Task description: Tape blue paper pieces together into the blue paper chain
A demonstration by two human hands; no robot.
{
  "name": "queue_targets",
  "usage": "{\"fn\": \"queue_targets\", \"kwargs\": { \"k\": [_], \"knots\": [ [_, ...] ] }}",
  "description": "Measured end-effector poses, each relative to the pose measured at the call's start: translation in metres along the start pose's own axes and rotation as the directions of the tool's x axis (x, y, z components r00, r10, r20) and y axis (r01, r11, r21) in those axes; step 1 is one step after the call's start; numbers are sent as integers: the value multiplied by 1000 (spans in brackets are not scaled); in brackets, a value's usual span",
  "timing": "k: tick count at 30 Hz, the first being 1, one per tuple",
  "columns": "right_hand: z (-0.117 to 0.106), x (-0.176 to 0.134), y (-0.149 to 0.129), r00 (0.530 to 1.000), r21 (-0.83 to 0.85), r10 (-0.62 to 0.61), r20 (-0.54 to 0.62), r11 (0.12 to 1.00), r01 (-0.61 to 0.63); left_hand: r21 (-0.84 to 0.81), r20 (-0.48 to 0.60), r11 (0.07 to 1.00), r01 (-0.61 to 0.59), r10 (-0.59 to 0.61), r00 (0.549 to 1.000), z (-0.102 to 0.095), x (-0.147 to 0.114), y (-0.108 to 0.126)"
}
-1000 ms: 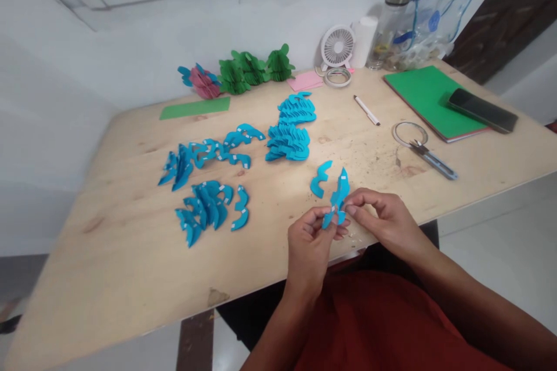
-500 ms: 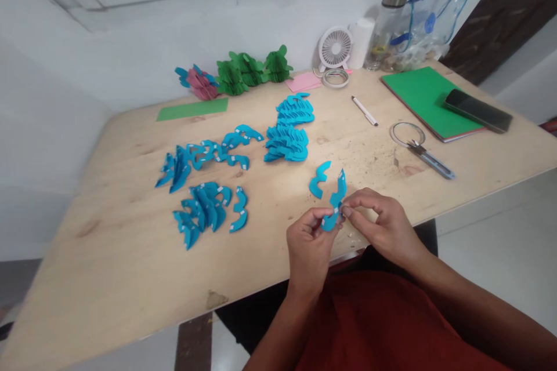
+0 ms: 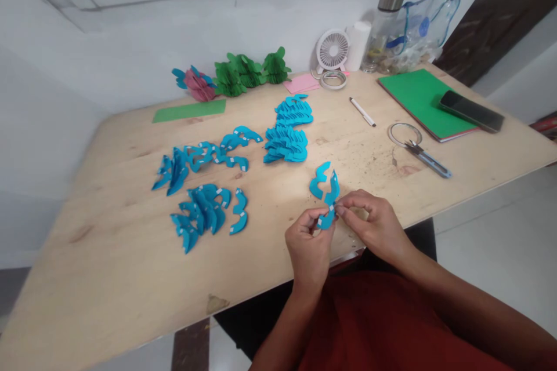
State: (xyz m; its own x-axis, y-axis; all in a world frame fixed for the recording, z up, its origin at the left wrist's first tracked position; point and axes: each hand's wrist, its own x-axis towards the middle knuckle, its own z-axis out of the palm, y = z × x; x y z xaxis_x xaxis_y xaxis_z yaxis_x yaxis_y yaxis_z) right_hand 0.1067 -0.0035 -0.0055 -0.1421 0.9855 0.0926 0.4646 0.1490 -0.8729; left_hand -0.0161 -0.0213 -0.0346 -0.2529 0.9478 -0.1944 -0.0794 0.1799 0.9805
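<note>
My left hand (image 3: 310,243) pinches the lower end of a blue paper cutout (image 3: 331,190), a wavy curved shape with small white patches on it. At the cutout's right edge, the thumb and fingertips of my right hand (image 3: 369,217) are pressed together near a white patch; what they pinch is too small to make out. Just behind lies another blue cutout (image 3: 318,181), flat on the table. Farther back stand bunched blue cutouts (image 3: 286,144). To the left, more folded blue cutouts (image 3: 204,208) with white patches are spread out, with a single cutout (image 3: 238,211) beside them.
On the wooden table (image 3: 130,278) lie a utility knife (image 3: 429,161), a tape roll (image 3: 404,134), a white pen (image 3: 362,112), a phone (image 3: 472,111) and a green pad (image 3: 424,98). Along the wall are green paper figures (image 3: 250,71), a small fan (image 3: 333,50) and a bottle (image 3: 383,29).
Both hands and the held cutout have shifted slightly left in view, closer to the loose cutout behind. The grip looks the same, and the camera view has moved a little.
</note>
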Motion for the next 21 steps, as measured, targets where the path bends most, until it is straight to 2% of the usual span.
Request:
{"fn": "queue_targets", "kwargs": {
  "k": [5, 12, 21],
  "knots": [
    [-1, 0, 4, 1000, -22, -11, 9, 1000, 11, -33, 19, 999, 30, -29, 999, -1, 2, -3],
    [-2, -3, 5, 989, -132, -145, 15, 981, 145, -43, 35, 999, 28, -27, 999, -3, 4, -5],
    [-3, -4, 5, 979, -239, -200, 50, 949, 206, 66, 54, 996, -52, 49, 997, -3, 5, -4]
  ]
}}
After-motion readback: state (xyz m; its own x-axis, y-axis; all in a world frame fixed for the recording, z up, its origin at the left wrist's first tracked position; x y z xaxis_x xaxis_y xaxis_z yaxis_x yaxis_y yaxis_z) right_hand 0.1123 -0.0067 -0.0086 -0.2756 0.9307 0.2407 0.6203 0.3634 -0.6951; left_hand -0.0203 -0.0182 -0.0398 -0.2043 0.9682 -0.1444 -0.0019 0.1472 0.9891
